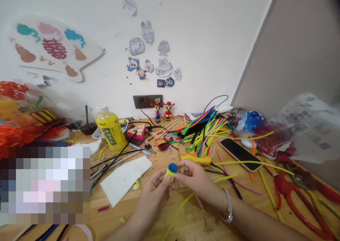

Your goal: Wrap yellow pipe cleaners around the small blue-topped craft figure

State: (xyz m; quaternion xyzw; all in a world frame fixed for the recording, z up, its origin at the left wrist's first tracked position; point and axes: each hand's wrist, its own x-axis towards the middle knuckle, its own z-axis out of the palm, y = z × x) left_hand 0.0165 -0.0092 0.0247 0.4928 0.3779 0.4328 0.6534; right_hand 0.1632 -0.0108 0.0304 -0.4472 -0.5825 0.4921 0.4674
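Between my two hands, above the front of the table, is a small rounded piece [173,168] with a coiled blue top and a yellow band beneath. The fingers of my left hand [157,184] are closed on its left side. My right hand [193,176], with a bracelet on the wrist, pinches it from the right. Its underside is hidden by my fingers. Just behind my right hand lies a yellow hot glue gun [198,159]. A long yellow pipe cleaner [178,214] runs across the table below my hands.
A pile of coloured pipe cleaners [207,131] lies at the back. White paper [126,180] and a yellow drink bottle [111,129] are to the left. At right are a phone [240,154] and red-handled pliers [288,186]. Two small figures [168,110] stand by the wall.
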